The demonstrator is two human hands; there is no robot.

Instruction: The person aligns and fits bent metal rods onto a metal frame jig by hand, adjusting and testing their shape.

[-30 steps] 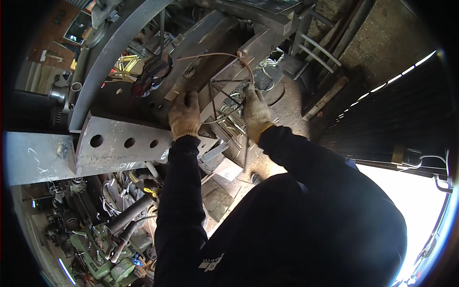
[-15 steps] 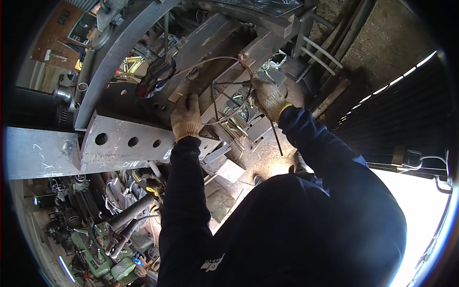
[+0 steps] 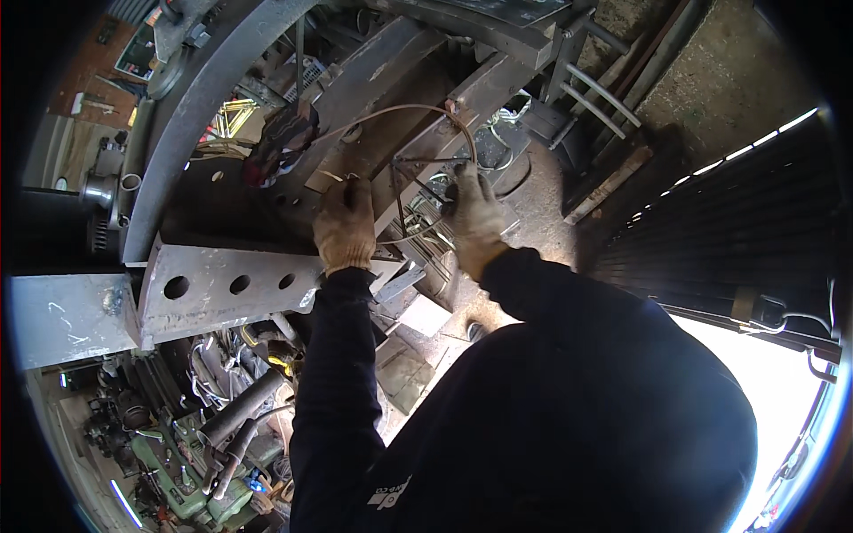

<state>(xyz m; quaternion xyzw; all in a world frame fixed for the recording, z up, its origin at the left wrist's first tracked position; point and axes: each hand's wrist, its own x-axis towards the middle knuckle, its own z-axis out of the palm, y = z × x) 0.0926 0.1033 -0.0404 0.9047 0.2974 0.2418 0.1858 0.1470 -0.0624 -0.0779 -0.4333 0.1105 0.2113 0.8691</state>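
My left hand, in a worn work glove, is closed at the edge of the steel work; whatever is inside its fingers is hidden. A thin brownish rod, bent into a wide arc, curves over the beam to my right hand, which is also gloved. Its fingers are closed around the rod's right side. Between the hands, a thin dark bar stands within the arc, close to a heavy steel beam. A small flat tan piece lies just beyond my left fingertips.
A thick steel plate with round holes runs left of my left forearm. Beyond it rises a large curved steel rim. Metal rods jut out at the far right. Green machinery stands at lower left, and a dark corrugated shutter at right.
My right hand has moved left and nearer to my body along the bent rod. The straight dark rod that hung below it is out of sight. My left hand stays about where it was.
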